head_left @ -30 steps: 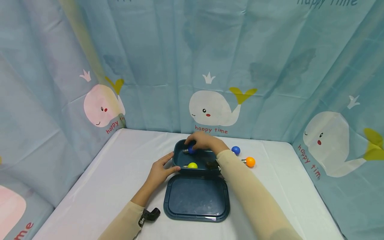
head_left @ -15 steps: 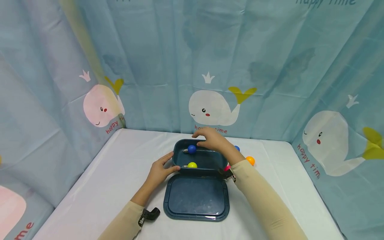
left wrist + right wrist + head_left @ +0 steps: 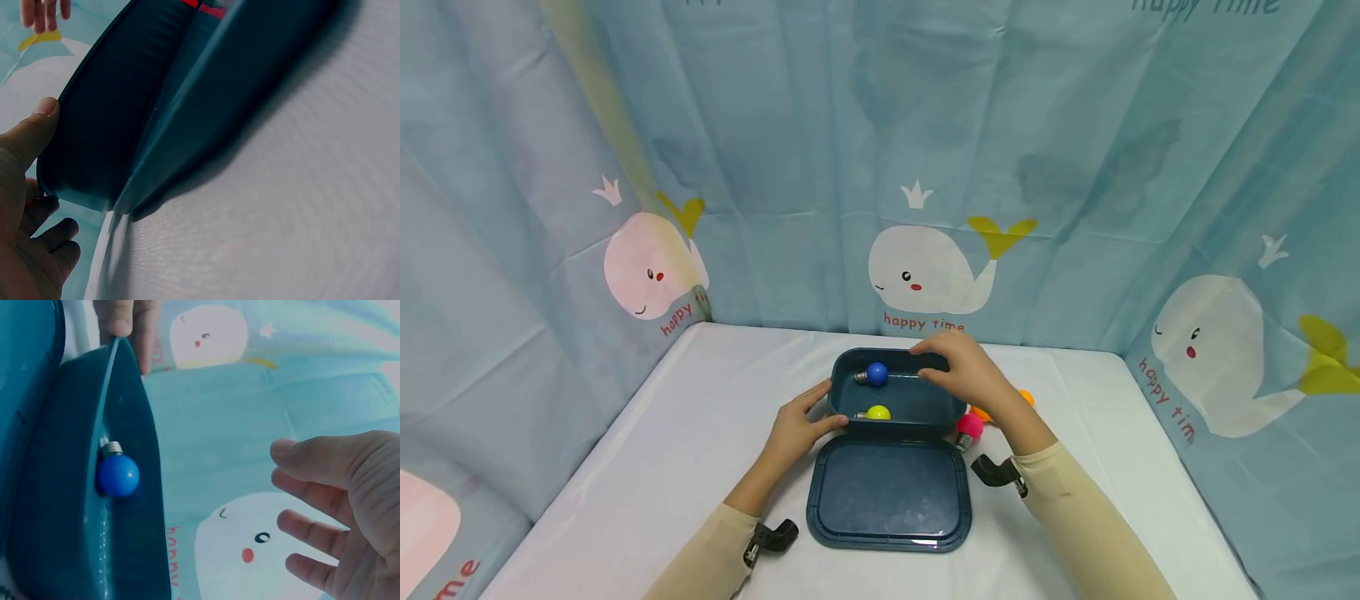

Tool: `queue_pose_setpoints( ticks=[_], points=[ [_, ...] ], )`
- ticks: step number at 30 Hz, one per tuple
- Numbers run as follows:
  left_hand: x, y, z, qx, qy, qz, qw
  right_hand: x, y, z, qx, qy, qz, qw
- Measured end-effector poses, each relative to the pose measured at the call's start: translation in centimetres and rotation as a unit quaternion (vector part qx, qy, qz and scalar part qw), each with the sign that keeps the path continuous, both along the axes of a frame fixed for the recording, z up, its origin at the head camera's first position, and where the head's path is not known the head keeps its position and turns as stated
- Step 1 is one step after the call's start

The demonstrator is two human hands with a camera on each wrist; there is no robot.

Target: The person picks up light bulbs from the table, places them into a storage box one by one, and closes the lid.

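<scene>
A dark blue box (image 3: 917, 407) stands near the middle of the table. Inside lie a blue light bulb (image 3: 877, 374) at the back left and a yellow light bulb (image 3: 878, 412) at the front left. My left hand (image 3: 792, 429) grips the box's left end, its thumb at the rim and fingers round the outer side. Over the box's right end hovers my right hand (image 3: 966, 373), fingers loosely bent and apart, holding nothing. The right wrist view shows that hand (image 3: 356, 512) away from the box wall, with the blue bulb (image 3: 119, 475) inside.
In front of the box lies its dark blue lid (image 3: 887, 496). Right of the box are a pink bulb (image 3: 970, 426) and orange bulbs (image 3: 1026, 397), partly behind my right forearm. A printed whale curtain (image 3: 805, 267) rises behind the white tablecloth (image 3: 715, 467).
My right hand has let go of the blue bulb, leaving it in the box, and has moved right, uncovering the pink bulb. The left hand stays on the box.
</scene>
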State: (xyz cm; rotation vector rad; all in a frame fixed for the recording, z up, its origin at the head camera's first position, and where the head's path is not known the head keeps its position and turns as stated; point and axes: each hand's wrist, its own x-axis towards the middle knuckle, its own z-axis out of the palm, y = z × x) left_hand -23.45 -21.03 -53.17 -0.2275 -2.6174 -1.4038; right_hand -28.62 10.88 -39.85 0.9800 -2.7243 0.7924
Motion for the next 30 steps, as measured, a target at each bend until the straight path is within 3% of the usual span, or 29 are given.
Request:
queue_pose_setpoints(
  ticks=[8, 14, 23, 30],
  points=[
    [0.1, 0.0, -0.1, 0.008, 0.000, -0.003, 1.0000, 2.9, 2.5, -0.8, -0.043, 0.012, -0.022, 0.999],
    [0.0, 0.0, -0.3, 0.006, 0.002, 0.001, 1.0000, 4.1, 4.2, -2.3, -0.046, 0.011, -0.043, 0.998],
    [0.0, 0.0, -0.4, 0.007, 0.007, 0.001, 1.0000, 4.7, 6.4, -4.4, -0.053, -0.002, -0.078, 0.996],
    [0.1, 0.0, -0.4, 0.008, 0.005, 0.000, 1.0000, 4.3, 7.1, -5.1, -0.049, -0.032, -0.105, 0.993]
  ],
)
